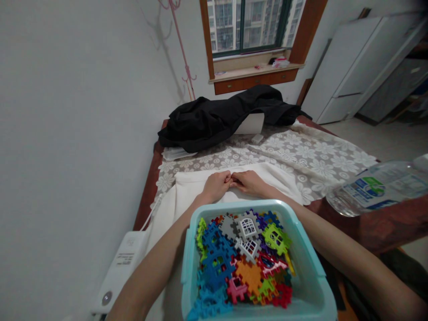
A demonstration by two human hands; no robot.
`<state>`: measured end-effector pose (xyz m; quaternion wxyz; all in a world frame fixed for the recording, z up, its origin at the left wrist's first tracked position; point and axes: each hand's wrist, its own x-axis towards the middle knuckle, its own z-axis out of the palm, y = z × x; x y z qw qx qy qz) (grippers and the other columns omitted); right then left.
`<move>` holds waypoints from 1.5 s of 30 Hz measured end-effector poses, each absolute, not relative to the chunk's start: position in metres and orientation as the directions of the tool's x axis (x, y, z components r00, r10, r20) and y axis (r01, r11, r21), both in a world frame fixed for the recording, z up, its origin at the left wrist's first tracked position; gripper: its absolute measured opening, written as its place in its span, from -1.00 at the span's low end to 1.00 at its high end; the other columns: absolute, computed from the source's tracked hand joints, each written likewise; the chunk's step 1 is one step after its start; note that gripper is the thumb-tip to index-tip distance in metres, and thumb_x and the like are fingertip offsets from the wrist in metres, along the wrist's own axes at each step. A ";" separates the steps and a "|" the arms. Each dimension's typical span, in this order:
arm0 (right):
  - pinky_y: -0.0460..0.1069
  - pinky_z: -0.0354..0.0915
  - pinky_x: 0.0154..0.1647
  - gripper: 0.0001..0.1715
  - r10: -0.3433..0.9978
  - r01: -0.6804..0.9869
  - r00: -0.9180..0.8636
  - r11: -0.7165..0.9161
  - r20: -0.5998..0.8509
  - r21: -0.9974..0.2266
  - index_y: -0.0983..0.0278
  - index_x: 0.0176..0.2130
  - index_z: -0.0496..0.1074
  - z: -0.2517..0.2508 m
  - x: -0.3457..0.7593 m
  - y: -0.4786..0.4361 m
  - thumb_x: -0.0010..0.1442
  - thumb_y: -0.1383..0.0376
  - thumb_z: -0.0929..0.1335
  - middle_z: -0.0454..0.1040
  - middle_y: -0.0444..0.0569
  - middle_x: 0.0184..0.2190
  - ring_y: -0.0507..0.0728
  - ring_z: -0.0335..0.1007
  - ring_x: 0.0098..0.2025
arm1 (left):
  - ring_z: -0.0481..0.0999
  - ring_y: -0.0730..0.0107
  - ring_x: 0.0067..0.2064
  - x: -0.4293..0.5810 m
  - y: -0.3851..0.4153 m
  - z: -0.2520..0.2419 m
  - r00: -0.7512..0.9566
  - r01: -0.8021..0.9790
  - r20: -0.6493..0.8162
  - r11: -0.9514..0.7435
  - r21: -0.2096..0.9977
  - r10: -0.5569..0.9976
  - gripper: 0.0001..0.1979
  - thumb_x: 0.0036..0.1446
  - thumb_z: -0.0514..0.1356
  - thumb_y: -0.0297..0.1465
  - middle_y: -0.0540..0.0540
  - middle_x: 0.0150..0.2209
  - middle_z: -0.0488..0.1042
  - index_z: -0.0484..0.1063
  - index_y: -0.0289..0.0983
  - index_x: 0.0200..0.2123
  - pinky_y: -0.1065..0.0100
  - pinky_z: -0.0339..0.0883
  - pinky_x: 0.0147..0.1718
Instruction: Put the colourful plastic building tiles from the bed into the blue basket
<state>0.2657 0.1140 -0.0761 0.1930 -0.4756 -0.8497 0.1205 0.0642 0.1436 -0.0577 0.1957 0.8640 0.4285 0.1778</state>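
Note:
My left hand (pixel 217 185) rests on a white cloth (pixel 187 187), its fingers curled closed. Against it lies my right hand (pixel 250 183), also closed, and the fingers of both meet at the middle. Nothing shows in either hand. Between my forearms, nearer to me, stands a light-blue plastic bin (pixel 309 272). Inside it is a heap of colourful interlocking plastic pieces: a blue cluster (pixel 214 263), an orange piece (pixel 249 275), a grey piece with a white window (pixel 248 226), a lime-green piece (pixel 277 237) and a pink piece (pixel 236 289), among others.
A large clear bottle (pixel 377 187) is at the right. Black fabric (pixel 214 118) covers part of a white box (pixel 250 124) at the table's far end, on a floral tablecloth (pixel 321 151). A white power strip (pixel 122 267) lies at the left, by the wall.

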 end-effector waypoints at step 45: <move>0.00 0.03 -0.31 -0.67 0.863 0.782 -0.471 0.504 0.183 -0.366 0.27 -0.06 0.53 -0.071 0.265 0.112 0.46 0.08 0.32 0.65 0.01 -0.25 0.13 0.44 -0.35 | 0.35 0.28 -0.39 0.064 0.143 -0.056 0.572 0.683 0.118 -0.551 0.479 0.812 -0.75 0.27 0.14 -0.35 0.01 -0.49 0.42 0.27 -0.18 -0.49 0.29 -0.01 -0.37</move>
